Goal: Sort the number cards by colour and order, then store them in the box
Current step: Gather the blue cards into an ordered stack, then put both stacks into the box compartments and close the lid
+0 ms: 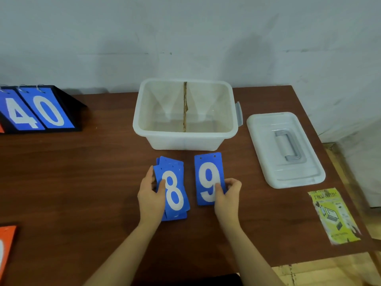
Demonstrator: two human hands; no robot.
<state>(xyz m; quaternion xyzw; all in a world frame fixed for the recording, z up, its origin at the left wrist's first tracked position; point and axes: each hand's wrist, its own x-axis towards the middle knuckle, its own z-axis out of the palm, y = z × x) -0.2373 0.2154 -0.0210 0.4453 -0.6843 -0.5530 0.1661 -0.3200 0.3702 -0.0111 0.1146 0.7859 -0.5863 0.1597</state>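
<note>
Setting: plain indoor workroom or classroom corner, kind not certain. Evidence: brown wooden table (pixel 82 182) set against a scuffed, stained white wall (pixel 185 27); flip scoreboard (pixel 37 109) standing at the left; yellow printed leaflet (pixel 334 215) lying near the table's right edge.

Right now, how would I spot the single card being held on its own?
Find the white box at the table's middle. Just in front of it lie blue cards; the blue 9 card is the right one, pinched by the right hand. Unlike the fanned stack topped by 8, it is alone.
</note>
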